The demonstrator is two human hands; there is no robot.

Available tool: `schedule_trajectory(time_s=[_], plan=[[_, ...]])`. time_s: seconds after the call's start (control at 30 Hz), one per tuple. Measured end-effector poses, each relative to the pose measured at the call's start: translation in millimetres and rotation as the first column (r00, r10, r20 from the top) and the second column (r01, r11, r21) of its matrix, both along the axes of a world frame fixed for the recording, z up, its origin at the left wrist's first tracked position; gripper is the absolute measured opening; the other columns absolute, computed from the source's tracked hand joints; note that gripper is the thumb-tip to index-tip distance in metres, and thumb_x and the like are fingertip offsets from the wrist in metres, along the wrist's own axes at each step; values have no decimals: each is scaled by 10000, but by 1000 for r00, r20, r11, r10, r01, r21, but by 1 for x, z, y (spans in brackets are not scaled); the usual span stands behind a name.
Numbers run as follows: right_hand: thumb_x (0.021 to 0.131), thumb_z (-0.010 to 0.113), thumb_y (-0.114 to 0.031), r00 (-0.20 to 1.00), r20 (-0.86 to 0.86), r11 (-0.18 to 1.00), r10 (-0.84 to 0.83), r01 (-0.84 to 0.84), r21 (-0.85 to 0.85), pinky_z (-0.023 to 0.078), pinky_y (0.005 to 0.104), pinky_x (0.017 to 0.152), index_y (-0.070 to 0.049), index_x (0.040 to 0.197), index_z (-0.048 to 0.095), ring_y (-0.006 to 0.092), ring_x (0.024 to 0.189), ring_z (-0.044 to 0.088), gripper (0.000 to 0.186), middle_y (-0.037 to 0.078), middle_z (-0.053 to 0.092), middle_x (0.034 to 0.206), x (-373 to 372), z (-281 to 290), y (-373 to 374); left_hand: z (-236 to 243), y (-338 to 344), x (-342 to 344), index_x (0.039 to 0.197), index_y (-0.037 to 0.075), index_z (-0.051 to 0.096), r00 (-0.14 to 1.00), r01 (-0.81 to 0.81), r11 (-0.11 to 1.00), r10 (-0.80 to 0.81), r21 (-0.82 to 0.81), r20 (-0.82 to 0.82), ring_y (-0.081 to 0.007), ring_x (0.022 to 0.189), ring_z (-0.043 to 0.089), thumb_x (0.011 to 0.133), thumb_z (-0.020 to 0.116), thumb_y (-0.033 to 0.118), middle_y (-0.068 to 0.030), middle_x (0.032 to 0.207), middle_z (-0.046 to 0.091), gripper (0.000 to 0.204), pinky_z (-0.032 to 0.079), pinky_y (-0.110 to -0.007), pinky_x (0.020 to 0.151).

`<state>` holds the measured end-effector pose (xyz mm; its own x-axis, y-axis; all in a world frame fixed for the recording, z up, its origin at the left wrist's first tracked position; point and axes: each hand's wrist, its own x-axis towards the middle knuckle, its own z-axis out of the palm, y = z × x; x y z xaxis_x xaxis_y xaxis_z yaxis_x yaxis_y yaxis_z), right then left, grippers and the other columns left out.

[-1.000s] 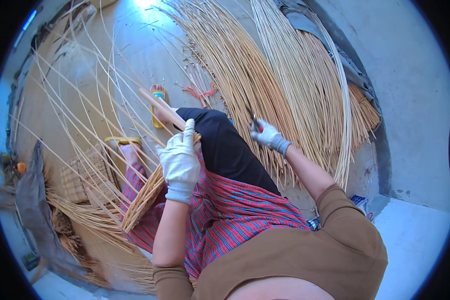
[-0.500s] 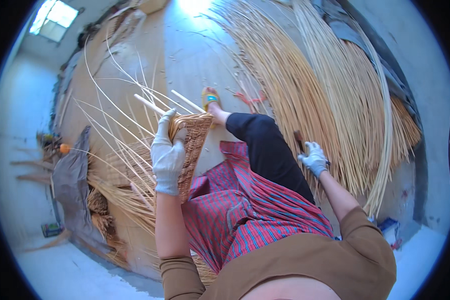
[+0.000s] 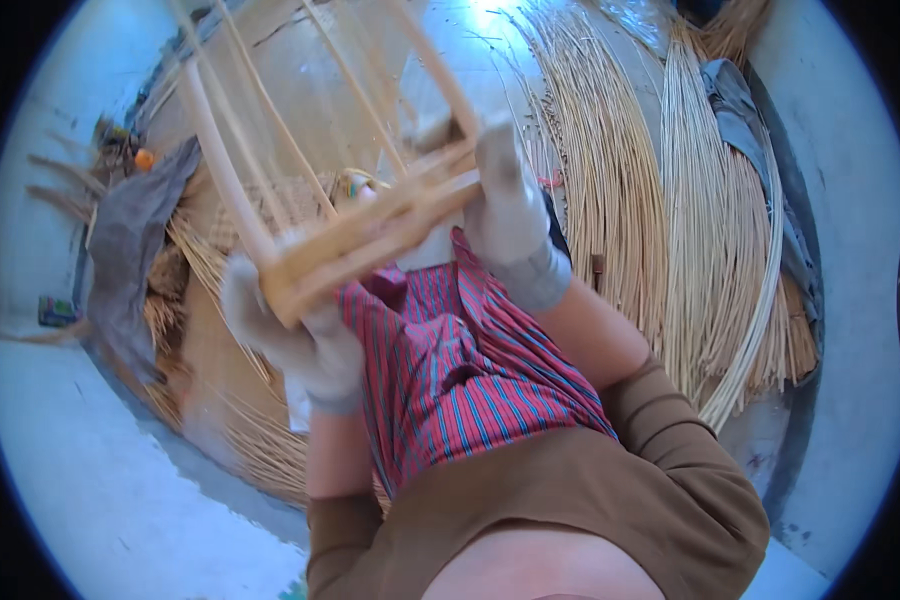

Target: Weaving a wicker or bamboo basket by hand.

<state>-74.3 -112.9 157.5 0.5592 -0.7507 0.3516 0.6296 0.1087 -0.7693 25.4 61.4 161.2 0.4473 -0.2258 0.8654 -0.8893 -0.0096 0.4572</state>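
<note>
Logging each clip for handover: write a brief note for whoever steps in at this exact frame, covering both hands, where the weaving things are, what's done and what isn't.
Left hand: gloved, gripping the lower left end of the woven cane base.
Right hand: gloved, closed on the base's upper right end.
The base is held up in front of the chest, edge-on and blurred, with long loose stakes fanning upward from it.
Cane bundles lie on the floor to the right; a dark cloth lies to the left.
Done: a flat base is woven.
Left: the stakes stand unwoven, no sides built.
</note>
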Motion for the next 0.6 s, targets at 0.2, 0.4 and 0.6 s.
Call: schedule_trajectory(time_s=[0.2, 0.4, 0.6], plan=[[933, 705, -477, 966, -257, 894, -25, -93, -439, 511, 324, 915, -15, 1274, 567, 154, 1006, 626, 591, 79, 685, 1076, 46, 24, -57, 15, -30, 72, 1580, 14, 284, 827, 477, 878, -465, -43, -317, -194, 1378, 408, 1058, 569, 332, -102, 1527, 410, 673, 307, -357, 1177], [771, 918, -200, 897, -425, 960, 119, -213, -183, 559, 305, 912, -9, 1301, 515, 149, 1049, 652, 693, 77, 684, 1171, 89, -43, -86, -42, -64, 108, 1559, 52, 331, 621, 607, 788, -552, -105, -557, -179, 1316, 419, 1078, 525, 285, -82, 1460, 437, 568, 336, -331, 1142], [735, 941, -202, 884, -468, 975, -7, -97, -197, 568, 301, 912, -8, 1240, 533, 147, 1008, 666, 677, 72, 707, 1116, 101, -47, -79, -61, -89, 138, 1395, 61, 475, 601, 569, 799, -564, -192, -566, -163, 1207, 478, 1049, 560, 448, -78, 1307, 523, 527, 390, -323, 1069]])
